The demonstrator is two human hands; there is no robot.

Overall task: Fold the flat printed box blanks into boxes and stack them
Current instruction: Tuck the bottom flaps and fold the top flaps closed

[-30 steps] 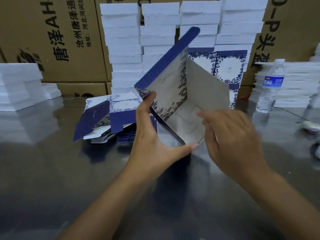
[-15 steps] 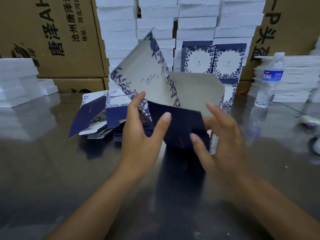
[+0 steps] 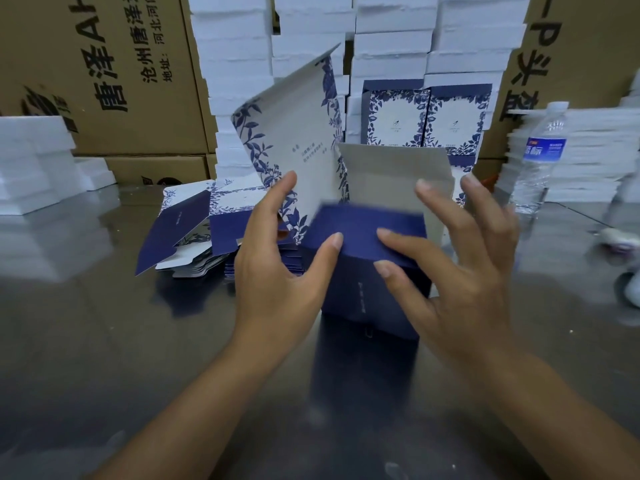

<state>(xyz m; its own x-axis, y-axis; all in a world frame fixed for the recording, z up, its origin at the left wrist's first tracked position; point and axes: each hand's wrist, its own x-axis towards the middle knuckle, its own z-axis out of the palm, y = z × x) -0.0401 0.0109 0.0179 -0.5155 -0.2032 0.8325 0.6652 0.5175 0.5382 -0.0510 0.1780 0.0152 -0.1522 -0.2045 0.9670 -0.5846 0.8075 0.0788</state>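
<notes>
Lightly, left hand [image 3: 277,275], right hand [image 3: 460,282] on box [image 3: 360,226].

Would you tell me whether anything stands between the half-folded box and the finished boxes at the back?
Nothing visible does, though the raised panels of the half-folded box hide part of that stretch. The pile of flat blanks lies off to the left, the water bottle off to the right.
</notes>
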